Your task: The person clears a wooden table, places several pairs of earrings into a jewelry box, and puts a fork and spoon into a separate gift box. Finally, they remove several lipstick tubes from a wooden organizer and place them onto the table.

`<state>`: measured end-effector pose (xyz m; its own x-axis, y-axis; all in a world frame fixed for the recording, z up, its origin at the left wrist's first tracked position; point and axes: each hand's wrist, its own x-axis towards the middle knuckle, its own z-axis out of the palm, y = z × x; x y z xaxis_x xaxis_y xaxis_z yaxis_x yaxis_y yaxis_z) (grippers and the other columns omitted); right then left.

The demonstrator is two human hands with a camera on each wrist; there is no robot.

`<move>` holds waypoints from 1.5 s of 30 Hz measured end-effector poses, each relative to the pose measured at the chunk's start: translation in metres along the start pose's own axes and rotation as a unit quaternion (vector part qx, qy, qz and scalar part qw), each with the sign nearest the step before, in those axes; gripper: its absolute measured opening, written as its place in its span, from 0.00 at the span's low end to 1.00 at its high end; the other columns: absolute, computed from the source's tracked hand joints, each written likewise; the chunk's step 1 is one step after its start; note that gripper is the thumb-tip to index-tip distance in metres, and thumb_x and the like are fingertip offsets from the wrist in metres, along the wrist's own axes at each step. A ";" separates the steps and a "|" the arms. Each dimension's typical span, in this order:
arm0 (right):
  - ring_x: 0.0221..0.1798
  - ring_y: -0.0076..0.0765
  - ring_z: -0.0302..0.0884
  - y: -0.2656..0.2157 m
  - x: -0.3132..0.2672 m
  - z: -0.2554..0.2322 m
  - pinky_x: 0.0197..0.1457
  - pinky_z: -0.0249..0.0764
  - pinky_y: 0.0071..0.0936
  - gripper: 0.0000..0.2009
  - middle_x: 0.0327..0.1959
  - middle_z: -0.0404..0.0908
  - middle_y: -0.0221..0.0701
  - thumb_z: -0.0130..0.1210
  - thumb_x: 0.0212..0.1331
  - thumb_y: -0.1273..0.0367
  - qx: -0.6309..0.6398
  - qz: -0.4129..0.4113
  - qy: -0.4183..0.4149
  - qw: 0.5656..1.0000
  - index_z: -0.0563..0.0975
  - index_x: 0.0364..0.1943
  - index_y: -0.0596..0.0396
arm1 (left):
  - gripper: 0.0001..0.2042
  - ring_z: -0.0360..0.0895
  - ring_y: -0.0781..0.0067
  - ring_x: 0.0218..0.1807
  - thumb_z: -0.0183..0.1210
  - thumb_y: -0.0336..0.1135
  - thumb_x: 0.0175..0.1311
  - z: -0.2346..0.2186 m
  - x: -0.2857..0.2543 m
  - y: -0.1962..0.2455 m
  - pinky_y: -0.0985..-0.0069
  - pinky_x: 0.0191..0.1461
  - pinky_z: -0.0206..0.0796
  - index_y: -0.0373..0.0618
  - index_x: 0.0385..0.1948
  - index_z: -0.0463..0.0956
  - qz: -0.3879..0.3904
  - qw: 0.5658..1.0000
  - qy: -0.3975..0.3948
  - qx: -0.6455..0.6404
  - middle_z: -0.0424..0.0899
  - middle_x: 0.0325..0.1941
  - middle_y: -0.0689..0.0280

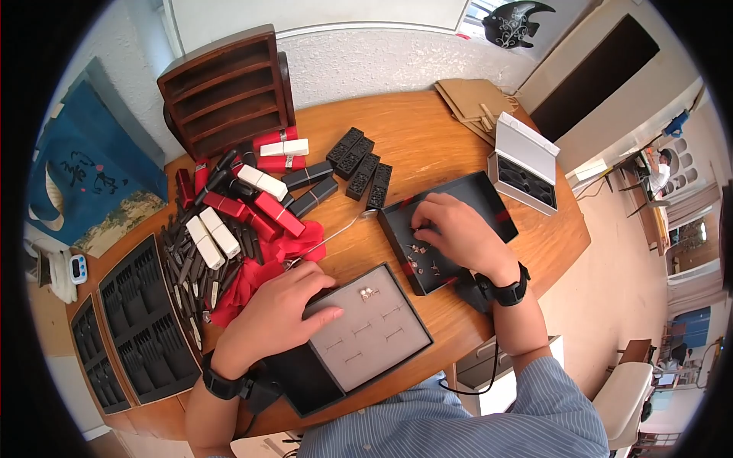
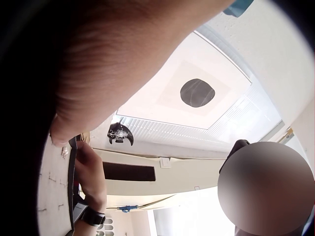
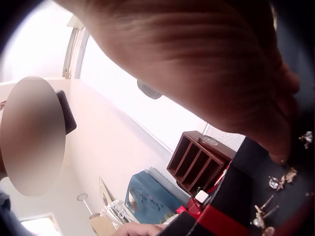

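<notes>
A grey padded jewellery tray (image 1: 366,324) with a black rim has a pair of pearl earrings (image 1: 366,292) near its far edge and several empty-looking slits with thin pins. My left hand (image 1: 279,313) rests at its left side, fingers loosely extended, thumb over the pad. To the right, a black box (image 1: 420,281) with red inside patches holds several small loose earrings (image 3: 276,183). My right hand (image 1: 462,235) reaches down into it with curled fingers, fingertips right among the earrings. I cannot tell whether they pinch one.
Red, white and black slim boxes (image 1: 279,214) pile up on the left, beside black cutlery-like pieces (image 1: 191,267). Black perforated blocks (image 1: 359,164), a brown wooden rack (image 1: 229,91) and paper bags (image 1: 477,103) stand farther back. An opened white box (image 1: 527,160) sits at the right.
</notes>
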<state>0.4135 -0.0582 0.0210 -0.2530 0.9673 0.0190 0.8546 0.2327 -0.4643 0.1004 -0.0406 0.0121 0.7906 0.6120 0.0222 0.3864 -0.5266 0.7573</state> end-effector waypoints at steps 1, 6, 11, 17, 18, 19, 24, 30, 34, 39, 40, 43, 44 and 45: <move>0.49 0.48 0.76 0.000 0.000 0.000 0.52 0.75 0.39 0.06 0.38 0.78 0.36 0.63 0.57 0.73 0.000 -0.002 -0.001 1.000 0.78 0.36 0.56 | 0.17 0.79 0.55 0.45 0.67 0.36 0.61 0.000 -0.001 0.000 0.68 0.49 0.71 0.35 0.46 0.76 -0.001 1.000 0.001 0.000 0.77 0.44 0.57; 0.40 0.42 0.81 -0.004 0.003 -0.001 0.43 0.77 0.34 0.04 0.33 0.81 0.36 0.62 0.58 0.74 0.036 0.012 0.046 0.998 0.78 0.34 0.57 | 0.17 0.78 0.55 0.45 0.67 0.37 0.61 0.002 -0.001 -0.003 0.67 0.49 0.71 0.35 0.46 0.76 0.005 1.000 0.002 0.002 0.76 0.43 0.57; 0.36 0.29 0.81 -0.037 -0.009 -0.015 0.41 0.75 0.25 0.05 0.33 0.83 0.31 0.62 0.59 0.76 0.221 0.019 -0.023 0.975 0.81 0.38 0.57 | 0.20 0.77 0.56 0.45 0.70 0.39 0.58 -0.001 0.000 -0.001 0.68 0.49 0.70 0.35 0.46 0.77 -0.002 1.000 -0.011 0.002 0.76 0.43 0.58; 0.32 0.26 0.83 -0.045 -0.015 -0.019 0.36 0.76 0.20 0.05 0.33 0.87 0.31 0.64 0.61 0.76 0.306 -0.046 -0.156 0.938 0.86 0.40 0.57 | 0.23 0.78 0.54 0.45 0.70 0.45 0.58 0.000 0.000 -0.001 0.63 0.48 0.72 0.37 0.47 0.77 0.005 1.000 -0.013 0.013 0.76 0.43 0.58; 0.32 0.26 0.83 -0.046 -0.016 -0.021 0.36 0.76 0.20 0.05 0.33 0.87 0.31 0.64 0.61 0.76 0.306 -0.045 -0.157 0.938 0.86 0.40 0.57 | 0.23 0.78 0.54 0.45 0.70 0.45 0.58 0.000 0.000 -0.001 0.63 0.48 0.72 0.38 0.47 0.77 0.001 1.000 -0.014 0.012 0.76 0.43 0.58; 0.30 0.26 0.83 -0.046 -0.016 -0.022 0.35 0.76 0.20 0.05 0.33 0.87 0.30 0.64 0.60 0.76 0.298 -0.035 -0.169 0.939 0.86 0.40 0.57 | 0.23 0.78 0.54 0.46 0.70 0.45 0.58 0.000 0.000 -0.001 0.63 0.48 0.72 0.38 0.47 0.77 -0.003 1.000 -0.015 0.010 0.76 0.43 0.59; 0.31 0.27 0.83 -0.045 -0.017 -0.022 0.35 0.76 0.20 0.05 0.33 0.87 0.30 0.65 0.59 0.76 0.282 -0.009 -0.204 0.937 0.85 0.39 0.57 | 0.23 0.77 0.58 0.44 0.73 0.41 0.54 0.002 -0.001 -0.002 0.68 0.48 0.70 0.36 0.46 0.77 -0.003 1.000 -0.007 0.005 0.75 0.42 0.60; 0.42 0.34 0.79 -0.040 -0.019 -0.010 0.43 0.74 0.26 0.05 0.40 0.79 0.28 0.68 0.56 0.74 0.215 -0.141 -0.176 0.950 0.85 0.36 0.51 | 0.22 0.77 0.58 0.44 0.73 0.40 0.54 0.001 0.000 -0.002 0.68 0.48 0.70 0.37 0.46 0.78 -0.002 1.000 -0.006 0.004 0.75 0.42 0.60; 0.48 0.37 0.74 -0.044 -0.019 -0.009 0.50 0.72 0.32 0.04 0.39 0.74 0.29 0.65 0.58 0.71 0.188 -0.132 -0.182 0.956 0.84 0.36 0.52 | 0.22 0.77 0.58 0.44 0.73 0.41 0.55 0.002 0.000 -0.003 0.68 0.48 0.70 0.37 0.46 0.78 -0.002 1.000 -0.004 0.006 0.75 0.42 0.60; 0.48 0.38 0.72 -0.045 -0.019 -0.007 0.50 0.70 0.31 0.03 0.38 0.72 0.29 0.65 0.57 0.71 0.168 -0.143 -0.171 0.960 0.84 0.34 0.51 | 0.22 0.77 0.59 0.44 0.72 0.41 0.55 0.002 0.000 -0.003 0.68 0.48 0.70 0.37 0.46 0.78 -0.005 1.000 -0.008 0.006 0.75 0.42 0.60; 0.48 0.38 0.71 -0.046 -0.020 -0.007 0.50 0.70 0.31 0.03 0.38 0.72 0.28 0.66 0.56 0.71 0.163 -0.144 -0.168 0.962 0.85 0.33 0.51 | 0.22 0.77 0.59 0.44 0.72 0.41 0.55 0.002 0.000 -0.003 0.68 0.48 0.70 0.37 0.46 0.78 -0.005 1.000 -0.008 0.005 0.75 0.42 0.60; 0.48 0.38 0.70 -0.047 -0.020 -0.006 0.50 0.70 0.30 0.02 0.38 0.72 0.29 0.66 0.55 0.72 0.156 -0.143 -0.165 0.963 0.85 0.33 0.51 | 0.22 0.77 0.59 0.44 0.72 0.41 0.55 0.002 0.000 -0.002 0.68 0.48 0.70 0.37 0.46 0.78 -0.005 1.000 -0.008 0.006 0.75 0.42 0.60; 0.48 0.38 0.70 -0.048 -0.021 -0.006 0.50 0.70 0.31 0.02 0.37 0.71 0.29 0.66 0.55 0.72 0.154 -0.141 -0.165 0.964 0.85 0.32 0.51 | 0.22 0.77 0.59 0.44 0.72 0.41 0.55 0.001 0.000 -0.002 0.68 0.48 0.70 0.37 0.46 0.78 -0.005 1.000 -0.009 0.006 0.75 0.42 0.60; 0.48 0.38 0.70 -0.048 -0.021 -0.006 0.50 0.70 0.31 0.02 0.37 0.71 0.29 0.66 0.55 0.72 0.154 -0.141 -0.165 0.964 0.85 0.32 0.51 | 0.22 0.77 0.58 0.44 0.72 0.41 0.55 0.001 0.000 -0.002 0.68 0.48 0.70 0.37 0.46 0.78 -0.005 1.000 -0.009 0.008 0.75 0.42 0.60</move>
<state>0.3803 -0.0890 0.0487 -0.6293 0.7735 -0.0757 0.5684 0.3917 -0.7235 0.1007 -0.0403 0.0101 0.7943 0.6075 0.0026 0.4025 -0.5296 0.7467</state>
